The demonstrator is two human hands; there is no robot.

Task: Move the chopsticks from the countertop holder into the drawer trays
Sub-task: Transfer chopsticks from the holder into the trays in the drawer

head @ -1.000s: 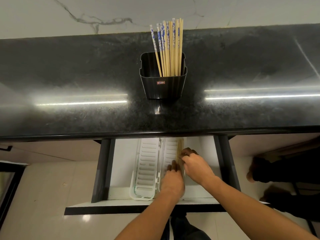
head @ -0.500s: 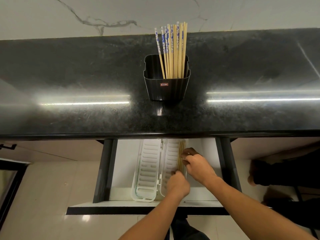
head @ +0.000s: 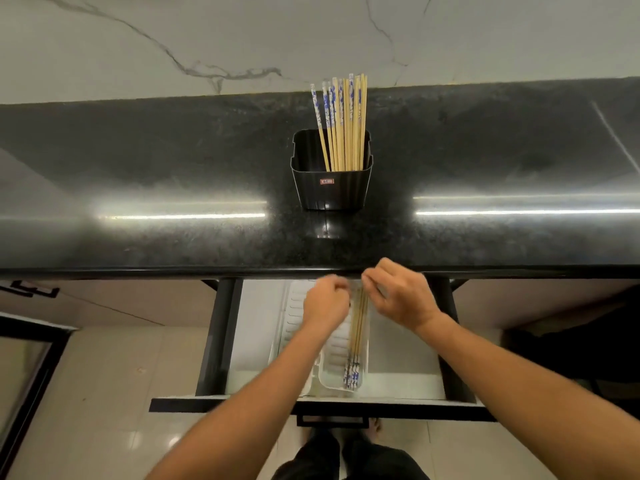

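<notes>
Our left hand (head: 325,301) and right hand (head: 403,297) have slid up the tray (head: 334,362) along the laid chopsticks (head: 358,327), both curled. Pinching or empty, we can't tell. The holder (head: 330,188) is far from emptied.

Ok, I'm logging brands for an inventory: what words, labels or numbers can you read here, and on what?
Small red and white label on the front of the holder: too small and blurred to read.
Blue marks on the chopsticks: a pattern, with no readable characters.
No other text shows.
</notes>
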